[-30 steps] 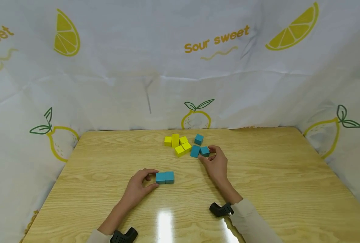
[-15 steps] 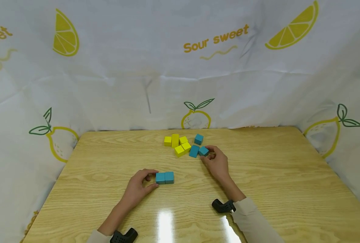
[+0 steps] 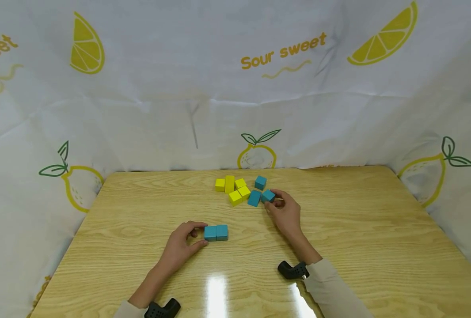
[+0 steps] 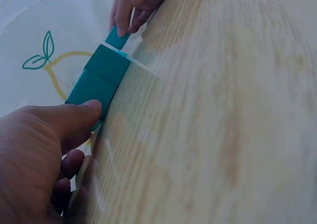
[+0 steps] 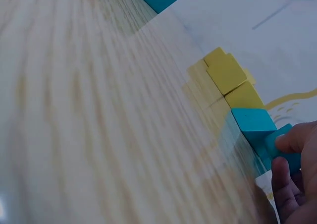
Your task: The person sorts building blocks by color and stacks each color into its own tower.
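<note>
Two blue cubes stand side by side in the middle of the table, faces touching. My left hand (image 3: pixel 177 247) pinches the left blue cube (image 3: pixel 210 233) of this pair, and its thumb lies on the cube's near side in the left wrist view. The right blue cube (image 3: pixel 222 232) adjoins it. Farther back, my right hand (image 3: pixel 286 215) holds another blue cube (image 3: pixel 267 196) between thumb and fingers. That cube looks tilted beside a blue block (image 5: pixel 251 120), which leans in the right wrist view. Behind them sits one more blue cube (image 3: pixel 260 182), apart from the hand.
Several yellow blocks (image 3: pixel 235 197) cluster just left of the rear blue ones, one of them longer. The wooden table (image 3: pixel 140 203) ends at a white cloth (image 3: pixel 148 128) printed with lemons. A black wrist camera (image 3: pixel 293 270) sits on the right wrist.
My right hand has shifted a little to the right and turned the blue cube in its fingers. The blue block beside it moved slightly left. My left hand stays put.
</note>
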A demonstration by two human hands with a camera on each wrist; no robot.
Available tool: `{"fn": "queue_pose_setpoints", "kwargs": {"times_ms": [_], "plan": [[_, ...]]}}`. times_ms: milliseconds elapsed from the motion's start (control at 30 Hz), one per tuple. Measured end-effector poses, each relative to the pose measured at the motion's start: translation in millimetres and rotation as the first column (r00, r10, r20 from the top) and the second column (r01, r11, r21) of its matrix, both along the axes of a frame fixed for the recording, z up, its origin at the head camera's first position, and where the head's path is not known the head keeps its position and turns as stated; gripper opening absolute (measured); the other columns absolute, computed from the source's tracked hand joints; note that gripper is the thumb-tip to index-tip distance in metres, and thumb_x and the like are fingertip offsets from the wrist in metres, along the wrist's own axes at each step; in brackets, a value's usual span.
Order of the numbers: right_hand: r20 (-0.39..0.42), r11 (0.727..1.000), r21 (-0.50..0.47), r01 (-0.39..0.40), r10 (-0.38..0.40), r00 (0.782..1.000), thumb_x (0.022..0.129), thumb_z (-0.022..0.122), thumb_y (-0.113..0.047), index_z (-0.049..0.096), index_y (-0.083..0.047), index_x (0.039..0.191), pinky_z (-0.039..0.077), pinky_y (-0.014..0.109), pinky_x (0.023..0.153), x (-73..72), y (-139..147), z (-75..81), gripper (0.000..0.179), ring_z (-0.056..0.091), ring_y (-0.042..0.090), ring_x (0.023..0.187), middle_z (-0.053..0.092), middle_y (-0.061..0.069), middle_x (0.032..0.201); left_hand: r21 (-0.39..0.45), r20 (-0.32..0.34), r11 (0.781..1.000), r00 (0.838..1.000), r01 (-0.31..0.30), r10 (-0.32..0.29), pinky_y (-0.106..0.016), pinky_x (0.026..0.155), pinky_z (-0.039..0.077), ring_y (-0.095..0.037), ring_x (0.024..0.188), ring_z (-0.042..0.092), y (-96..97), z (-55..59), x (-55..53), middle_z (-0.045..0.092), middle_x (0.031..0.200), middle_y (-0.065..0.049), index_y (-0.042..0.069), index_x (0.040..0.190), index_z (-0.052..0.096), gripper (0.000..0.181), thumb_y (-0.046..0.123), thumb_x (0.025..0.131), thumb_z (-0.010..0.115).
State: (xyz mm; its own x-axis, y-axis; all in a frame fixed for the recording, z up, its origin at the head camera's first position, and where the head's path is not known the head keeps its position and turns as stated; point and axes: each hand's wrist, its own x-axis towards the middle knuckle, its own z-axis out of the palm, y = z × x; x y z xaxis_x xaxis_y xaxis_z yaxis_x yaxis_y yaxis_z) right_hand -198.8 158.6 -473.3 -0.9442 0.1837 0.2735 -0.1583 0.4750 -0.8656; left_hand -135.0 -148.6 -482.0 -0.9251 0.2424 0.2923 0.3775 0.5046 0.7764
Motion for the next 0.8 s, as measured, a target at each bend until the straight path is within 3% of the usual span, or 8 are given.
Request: {"fn": "queue_pose_setpoints", "kwargs": {"times_ms": [267,533,800], "plan": [[-0.029,0.999,-0.017,-0.028,0.028,0.999,0.084,0.074,-0.008,0.063,-0.003,0.122,0.05,0.024,0.067,1.2,-1.7,1.8,0.04,0.062,0.023,0.083,0.062,0.013,0.106,0.007,-0.031,1.0,0.999,0.031,-0.031,-0.028,0.067,0.038,-0.011,0.079,0.046,-0.2,-2.6,-2.5,0.06,0.101,0.006,0.012,0.123,0.062,0.051,0.014,0.076,0.082],[-0.04,0.999,-0.035,-0.038,0.037,0.999,0.084,0.073,-0.007,0.063,-0.003,0.123,0.052,0.026,0.069,5.3,-5.8,8.7,0.04,0.064,0.025,0.084,0.064,0.012,0.108,0.036,-0.023,0.999,0.999,0.03,-0.029,-0.028,0.067,0.037,-0.013,0.08,0.047,-0.5,-3.9,-0.4,0.061,0.101,0.007,0.016,0.12,0.064,0.045,0.02,0.079,0.08],[-0.038,0.99,-0.064,-0.122,0.12,0.992,0.087,0.072,-0.011,0.062,-0.008,0.126,0.051,0.027,0.07,9.9,-12.8,7.6,0.041,0.061,0.019,0.085,0.061,0.007,0.111,0.035,-0.046,0.998,0.998,0.049,-0.047,-0.028,0.067,0.037,-0.013,0.079,0.047,-1.4,-3.9,-0.8,0.06,0.097,0.005,0.017,0.119,0.065,0.041,0.02,0.081,0.078]]}}
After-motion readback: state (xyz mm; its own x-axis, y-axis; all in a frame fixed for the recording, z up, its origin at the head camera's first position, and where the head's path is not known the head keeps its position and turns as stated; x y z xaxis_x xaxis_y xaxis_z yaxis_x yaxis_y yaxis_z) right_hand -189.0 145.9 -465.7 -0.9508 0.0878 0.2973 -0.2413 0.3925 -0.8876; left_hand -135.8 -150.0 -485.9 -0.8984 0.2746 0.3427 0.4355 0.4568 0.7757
